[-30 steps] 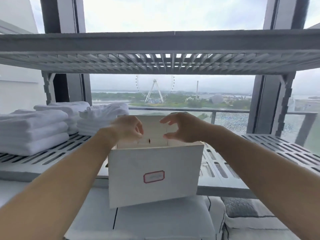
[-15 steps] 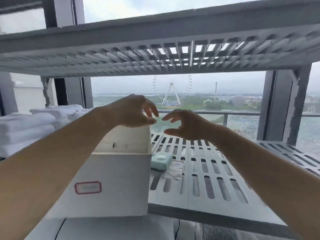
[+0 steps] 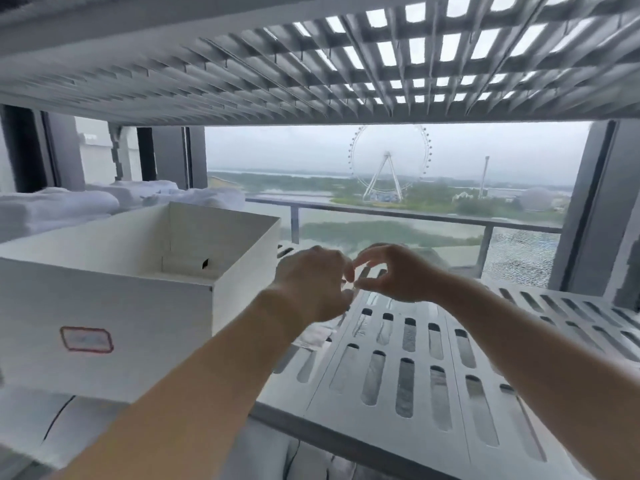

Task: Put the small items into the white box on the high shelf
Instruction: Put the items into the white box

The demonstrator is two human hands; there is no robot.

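White box [image 3: 138, 292] open on shelf [image 3: 433, 375], my left hand [image 3: 311, 285] and right hand [image 3: 394, 275] meeting beside it, fingers curled, grip contents indiscernible.

Matt cardboard box [image 3: 138, 306] (plastic slotted shelf [image 3: 433, 375]).

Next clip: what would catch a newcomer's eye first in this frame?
Probably the two bare hands meeting mid-frame over the slatted shelf, the left hand and right hand almost fingertip to fingertip. Beside them, on the left, stands the open white box with its red-edged label. Behind, through the window, a Ferris wheel dominates the hazy view.
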